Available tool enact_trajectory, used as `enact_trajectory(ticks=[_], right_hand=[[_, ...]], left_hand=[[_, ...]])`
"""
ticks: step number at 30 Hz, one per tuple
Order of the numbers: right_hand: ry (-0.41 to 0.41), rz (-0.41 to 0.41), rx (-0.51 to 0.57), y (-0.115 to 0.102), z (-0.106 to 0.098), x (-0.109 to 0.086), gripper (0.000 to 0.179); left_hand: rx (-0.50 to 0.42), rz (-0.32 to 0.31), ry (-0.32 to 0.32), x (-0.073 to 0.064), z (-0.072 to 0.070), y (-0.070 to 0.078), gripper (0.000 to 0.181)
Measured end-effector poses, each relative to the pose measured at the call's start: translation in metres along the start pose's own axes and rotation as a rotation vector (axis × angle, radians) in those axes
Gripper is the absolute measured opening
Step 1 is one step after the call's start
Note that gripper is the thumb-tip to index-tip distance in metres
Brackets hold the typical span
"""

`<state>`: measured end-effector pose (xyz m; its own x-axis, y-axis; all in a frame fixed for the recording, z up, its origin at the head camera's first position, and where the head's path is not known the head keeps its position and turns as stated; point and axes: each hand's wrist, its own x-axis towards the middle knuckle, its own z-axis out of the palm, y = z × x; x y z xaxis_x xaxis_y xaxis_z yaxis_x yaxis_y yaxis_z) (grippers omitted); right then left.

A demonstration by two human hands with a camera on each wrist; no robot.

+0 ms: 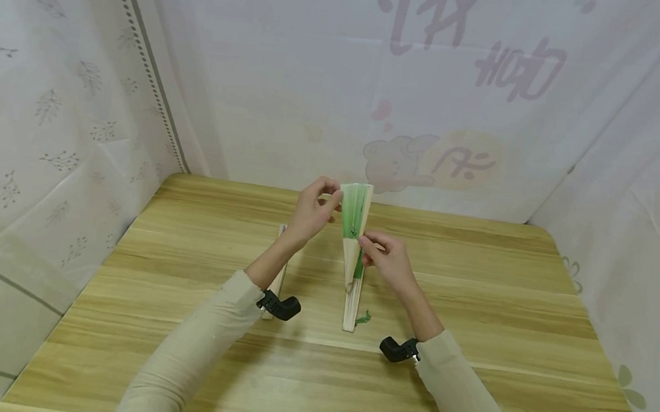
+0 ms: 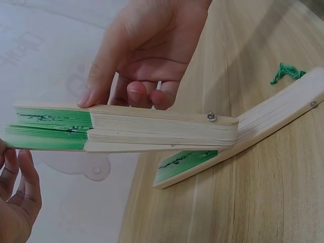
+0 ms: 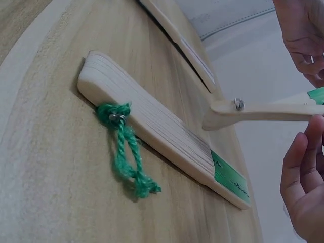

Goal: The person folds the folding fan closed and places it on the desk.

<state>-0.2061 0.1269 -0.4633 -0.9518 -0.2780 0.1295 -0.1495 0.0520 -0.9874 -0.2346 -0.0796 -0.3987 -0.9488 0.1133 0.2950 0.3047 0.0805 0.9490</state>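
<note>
A green-and-wood folding fan [image 1: 355, 212] is held raised, slightly spread, its pivot end toward me. My left hand [image 1: 313, 210] pinches its left edge near the far tip. On the other side, my right hand [image 1: 387, 258] holds the right guard stick between thumb and fingers. In the left wrist view the folds of this fan [image 2: 162, 129] show, with a metal rivet at the narrow end. Below it a second, closed folding fan [image 3: 152, 126] lies on the table, a green cord tassel [image 3: 131, 157] tied at its pivot.
Another closed fan [image 1: 276, 285] lies on the wooden table [image 1: 475, 313], partly hidden under my left forearm. White printed curtains [image 1: 270, 81] hang behind the table and at both sides. Black wrist cameras [image 1: 396, 350] sit at both sleeve cuffs.
</note>
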Motion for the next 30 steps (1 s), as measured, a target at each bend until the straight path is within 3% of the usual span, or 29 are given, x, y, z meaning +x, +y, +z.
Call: enact_trajectory(ticks=[15,23,30], right_hand=[[-0.070,-0.053,0.010,-0.0013,-0.0031,-0.0031,0.030],[-0.057,-0.031,0.006,-0.0041,-0.0005,-0.0005,0.027],[-0.049,-0.034,0.007,-0.0001,0.0012,-0.0001,0.025]], left_hand=[[0.004,-0.030,0.019,0.0000,0.0011,-0.0056,0.014],[-0.007,-0.068,-0.072,-0.0034,0.0021,-0.0048,0.020],[0.036,-0.074,-0.123,-0.0077,-0.0004,-0.0084,0.023]])
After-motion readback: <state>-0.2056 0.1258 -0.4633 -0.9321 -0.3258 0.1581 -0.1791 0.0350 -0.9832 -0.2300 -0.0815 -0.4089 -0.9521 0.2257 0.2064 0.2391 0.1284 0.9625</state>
